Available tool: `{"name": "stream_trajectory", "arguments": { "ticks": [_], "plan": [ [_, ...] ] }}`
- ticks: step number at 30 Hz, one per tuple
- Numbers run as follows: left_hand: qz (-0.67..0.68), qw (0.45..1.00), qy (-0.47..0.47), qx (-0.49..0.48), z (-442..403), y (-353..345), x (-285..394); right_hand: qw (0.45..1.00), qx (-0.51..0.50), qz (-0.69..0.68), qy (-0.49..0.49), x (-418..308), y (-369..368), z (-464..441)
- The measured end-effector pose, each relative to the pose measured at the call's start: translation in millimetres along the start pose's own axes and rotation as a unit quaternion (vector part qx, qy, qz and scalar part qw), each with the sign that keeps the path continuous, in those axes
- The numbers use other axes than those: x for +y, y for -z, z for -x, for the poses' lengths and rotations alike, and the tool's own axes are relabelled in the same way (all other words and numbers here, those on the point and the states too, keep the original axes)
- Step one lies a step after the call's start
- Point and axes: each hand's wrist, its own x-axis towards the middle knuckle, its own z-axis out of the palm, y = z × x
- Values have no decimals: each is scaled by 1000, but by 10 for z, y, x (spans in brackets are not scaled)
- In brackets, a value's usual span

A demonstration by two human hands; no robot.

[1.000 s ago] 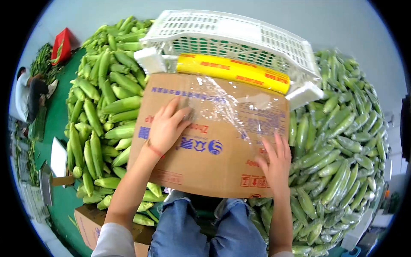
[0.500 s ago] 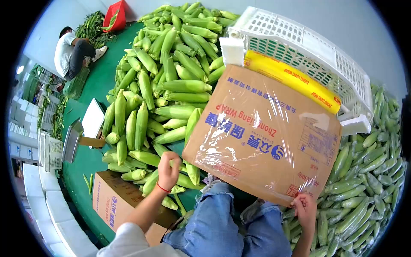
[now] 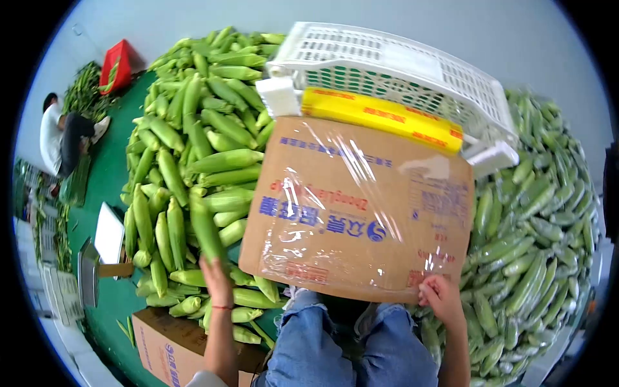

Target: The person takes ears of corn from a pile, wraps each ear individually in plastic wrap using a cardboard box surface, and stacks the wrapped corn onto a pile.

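Observation:
My left hand (image 3: pixel 217 282) is closed around the lower end of a green-husked ear of corn (image 3: pixel 205 226), which points up and away over the corn pile (image 3: pixel 225 160). At the near right corner of a printed cardboard box (image 3: pixel 393 193), my right hand (image 3: pixel 441 299) has its fingers pinched at the edge of the clear plastic wrap (image 3: pixel 309 266). The wrap lies wrinkled and shiny over the flat cardboard top. Along the far side of the cardboard sits a yellow roll of wrap (image 3: pixel 380 119), between two white foam blocks (image 3: pixel 279 97).
A white plastic crate (image 3: pixel 400 61) stands behind the roll. Wrapped corn (image 3: pixel 535 232) is heaped at right. An open carton (image 3: pixel 164 348) is at lower left, near a scale (image 3: pixel 109 232). Another person (image 3: pixel 61 138) sits far left by a red basket (image 3: pixel 116 68).
My left hand has moved away from the cardboard to the pile and taken hold of an ear of corn. My right hand stays at the near right corner. The view has turned slightly.

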Motion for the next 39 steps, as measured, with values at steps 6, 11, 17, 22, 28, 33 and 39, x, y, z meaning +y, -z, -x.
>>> {"name": "stream_trajectory", "arguments": {
  "ticks": [6, 11, 17, 22, 28, 33, 39],
  "plan": [
    [-289, 742, -569, -204, 631, -437, 1211, 980, 77, 171, 67, -97, -180, 86],
    [-356, 526, -704, -319, 893, -1415, 1393, 975, 99, 174, 96, -371, -121, 390],
    [-346, 564, -653, -369, 805, -1665, 1416, 940, 114, 150, 284, -783, -231, -254],
    [-267, 728, -596, -210, 937, -1247, 871, 779, 225, 428, 400, -774, -389, -931],
    [-171, 777, -579, -178, 417, -1319, 1577, 764, 215, 430, 430, -796, -382, -1048],
    [-437, 564, -626, -315, 209, -2361, 1797, 784, 207, 428, 400, -869, -369, -1113],
    [-474, 589, -566, -330, 1360, -1426, 1188, 867, -51, 466, 169, -954, -501, -689]
  ]
}}
